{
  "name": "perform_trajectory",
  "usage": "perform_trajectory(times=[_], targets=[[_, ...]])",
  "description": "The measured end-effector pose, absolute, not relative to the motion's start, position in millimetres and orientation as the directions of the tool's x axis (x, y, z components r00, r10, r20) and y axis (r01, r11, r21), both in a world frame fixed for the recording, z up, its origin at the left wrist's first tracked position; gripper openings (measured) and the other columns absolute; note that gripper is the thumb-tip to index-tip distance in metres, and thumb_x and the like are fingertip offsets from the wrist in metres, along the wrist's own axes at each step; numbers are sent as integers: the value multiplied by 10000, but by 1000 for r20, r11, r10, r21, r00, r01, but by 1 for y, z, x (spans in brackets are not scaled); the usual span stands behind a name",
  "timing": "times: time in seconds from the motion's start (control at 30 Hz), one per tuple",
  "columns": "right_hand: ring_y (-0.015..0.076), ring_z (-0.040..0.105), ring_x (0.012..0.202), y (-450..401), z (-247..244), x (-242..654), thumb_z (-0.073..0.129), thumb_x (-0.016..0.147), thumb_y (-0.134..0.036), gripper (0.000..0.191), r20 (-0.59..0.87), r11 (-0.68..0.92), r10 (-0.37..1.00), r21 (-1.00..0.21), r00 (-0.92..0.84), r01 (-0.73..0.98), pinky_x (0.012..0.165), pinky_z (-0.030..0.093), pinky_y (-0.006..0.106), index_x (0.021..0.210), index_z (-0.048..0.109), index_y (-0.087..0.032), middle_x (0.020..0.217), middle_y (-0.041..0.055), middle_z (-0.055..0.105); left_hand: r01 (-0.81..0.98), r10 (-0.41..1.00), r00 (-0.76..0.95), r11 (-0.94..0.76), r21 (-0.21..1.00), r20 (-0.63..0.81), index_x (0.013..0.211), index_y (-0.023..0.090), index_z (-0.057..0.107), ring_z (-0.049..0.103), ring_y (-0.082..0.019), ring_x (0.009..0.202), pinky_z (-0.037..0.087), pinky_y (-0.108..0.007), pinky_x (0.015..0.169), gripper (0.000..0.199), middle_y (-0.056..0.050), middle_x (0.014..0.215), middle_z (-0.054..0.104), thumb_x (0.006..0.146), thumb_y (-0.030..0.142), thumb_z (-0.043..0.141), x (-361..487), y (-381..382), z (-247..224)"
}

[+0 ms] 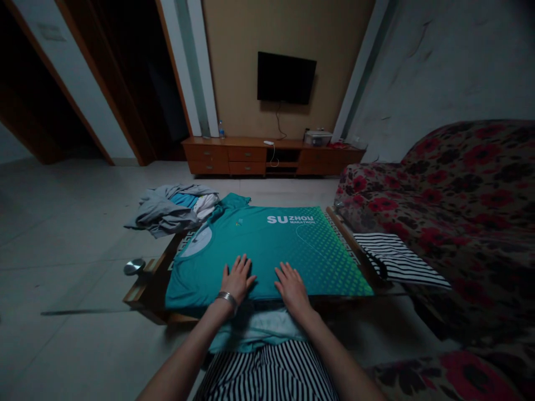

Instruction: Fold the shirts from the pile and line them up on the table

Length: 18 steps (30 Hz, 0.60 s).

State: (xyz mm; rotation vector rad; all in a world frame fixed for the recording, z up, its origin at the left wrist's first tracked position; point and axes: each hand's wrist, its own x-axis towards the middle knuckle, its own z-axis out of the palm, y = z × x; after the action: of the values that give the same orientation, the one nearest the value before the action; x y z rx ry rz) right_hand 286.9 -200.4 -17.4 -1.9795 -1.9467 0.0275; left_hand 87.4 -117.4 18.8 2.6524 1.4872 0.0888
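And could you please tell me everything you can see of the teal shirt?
The teal shirt is spread fairly flat on the low table, printed side up, neck end toward the picture's left, its fabric looking smooth. Teal shades into bright green with a dotted pattern toward the hem. White lettering reads SU ZHOU MARATHON, with a small yellowish mark nearer the neck, and a pale patch shows inside the neck opening. The left hand and right hand rest on it, palms down.

Low wooden table — a spread teal shirt covers most of its top.
At the far left corner — a rumpled pile of grey, blue and white clothes.
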Motion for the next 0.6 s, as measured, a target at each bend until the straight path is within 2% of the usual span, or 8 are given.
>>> perform_trajectory(times=[0.1,0.23,0.33,0.47,0.53,0.6], targets=[[281,359,1355,-236,-35,322,342,933,-340,456,268,-56,955,-245,123,968,1070,333,525,1344,507,-234,1440,80,433,868,872,490,-488,94,5,1445,277,366,226,-266,1424,207,-548,1123,542,-57,1536,241,926,432,384,60,-129,4],[309,410,1317,-320,-70,424,279,926,-460,521,401,-237,869,-180,291,955,1041,366,525,1349,504,-255,1386,124,490,924,921,379,-382,14,87,1448,261,361,233,-243,1422,154,-525,1144,542,-53,1534,260,931,424,368,-31,-140,-9],[382,457,1262,-377,-91,492,242,926,-531,661,507,-292,801,-132,318,947,971,411,562,1332,498,-77,1330,218,523,971,960,237,-236,-25,149,1450,203,350,244,-251,1417,143,-559,1130,545,-88,1527,284,943,401,329,-101,-149,-12],[397,491,1218,-401,-97,515,269,926,-561,700,598,-239,763,-90,245,967,953,432,531,1318,495,-26,1235,244,581,997,963,79,-78,-14,257,1467,174,301,275,-278,1401,196,-593,1089,568,-146,1520,288,951,411,299,-151,-161,-11],[375,480,1235,-389,-90,495,335,914,-571,698,610,-139,773,-105,174,985,973,428,505,1367,443,-50,1272,226,562,986,934,167,-163,-38,317,1484,156,253,235,-281,1417,181,-573,1103,627,-157,1532,252,931,429,363,-153,-164,-8],[343,464,1260,-368,-80,467,417,899,-558,680,611,-8,788,-115,77,993,997,416,482,1411,391,-112,1323,183,536,934,884,355,-348,-81,302,1487,167,249,189,-270,1434,149,-535,1130,669,-141,1541,232,897,404,456,-147,-164,-4]])
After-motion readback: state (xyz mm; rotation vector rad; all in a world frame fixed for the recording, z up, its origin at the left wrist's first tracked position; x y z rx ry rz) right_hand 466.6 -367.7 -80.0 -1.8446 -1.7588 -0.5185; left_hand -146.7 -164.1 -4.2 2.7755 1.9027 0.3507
